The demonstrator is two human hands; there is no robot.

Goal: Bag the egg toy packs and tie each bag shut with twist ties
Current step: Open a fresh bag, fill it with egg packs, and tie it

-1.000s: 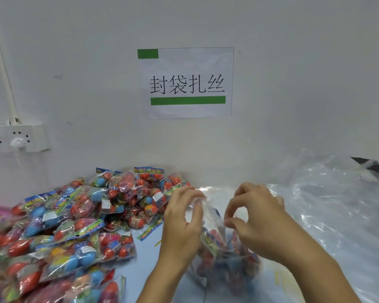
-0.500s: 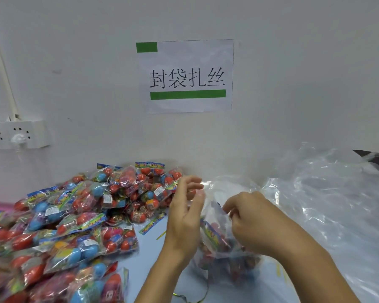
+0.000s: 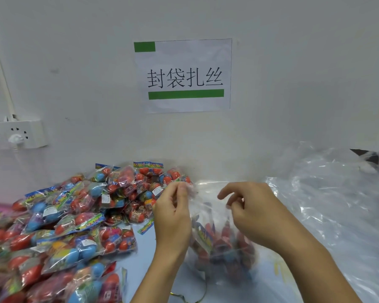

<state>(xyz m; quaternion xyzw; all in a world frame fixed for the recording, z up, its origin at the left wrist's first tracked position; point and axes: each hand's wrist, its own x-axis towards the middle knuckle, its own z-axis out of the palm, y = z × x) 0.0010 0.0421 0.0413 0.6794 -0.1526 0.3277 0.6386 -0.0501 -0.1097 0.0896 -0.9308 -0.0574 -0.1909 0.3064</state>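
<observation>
Clear plastic bag (image 3: 219,241) filled with egg toy packs, standing on the pale blue table (image 3: 144,248) between both hands, left hand (image 3: 173,217) pinching its top edge, right hand (image 3: 252,213) fingers curled on the film, loose packs (image 3: 74,221) heaped at left, twist tie (image 3: 187,299) lying in front.

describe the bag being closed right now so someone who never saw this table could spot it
Start at the paper sign on the wall and drop straight down to the table. There a clear plastic bag stuffed with egg toy packs stands between the left hand and right hand, which pinch its top. Unlike the loose pile of packs to its left and the empty plastic to its right, it alone is held.
</observation>
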